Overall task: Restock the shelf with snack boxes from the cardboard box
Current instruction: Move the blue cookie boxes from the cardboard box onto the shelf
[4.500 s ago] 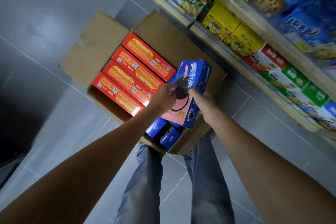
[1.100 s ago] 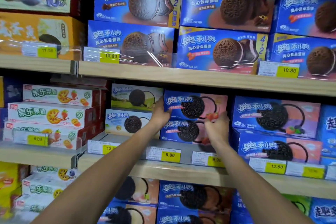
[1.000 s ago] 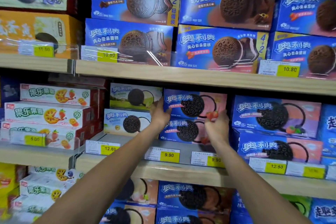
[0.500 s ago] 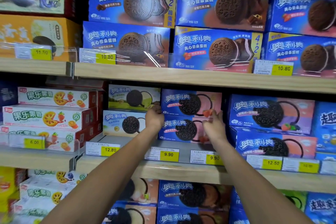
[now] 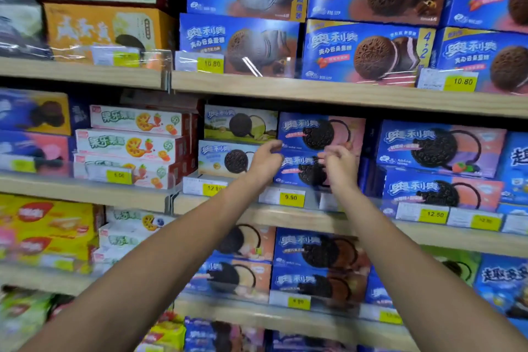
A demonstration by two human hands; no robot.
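1. Our left hand (image 5: 267, 158): loosely curled, holding nothing.
2. Our right hand (image 5: 339, 163): loosely curled, empty, beside the left.
3. Pink-and-blue snack box (image 5: 320, 131): stacked on a like box (image 5: 295, 173) on the shelf (image 5: 297, 218), behind both hands.

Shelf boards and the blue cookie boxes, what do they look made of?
Shelf boards: light wood or wood-look laminate, matte; pale grain runs along the front edge. Blue cookie boxes: probably printed paperboard with a slight sheen; flat faces, crisp corners, stacked without sagging.

Two hands (image 5: 265, 161); behind them, stack of two boxes (image 5: 321, 134).
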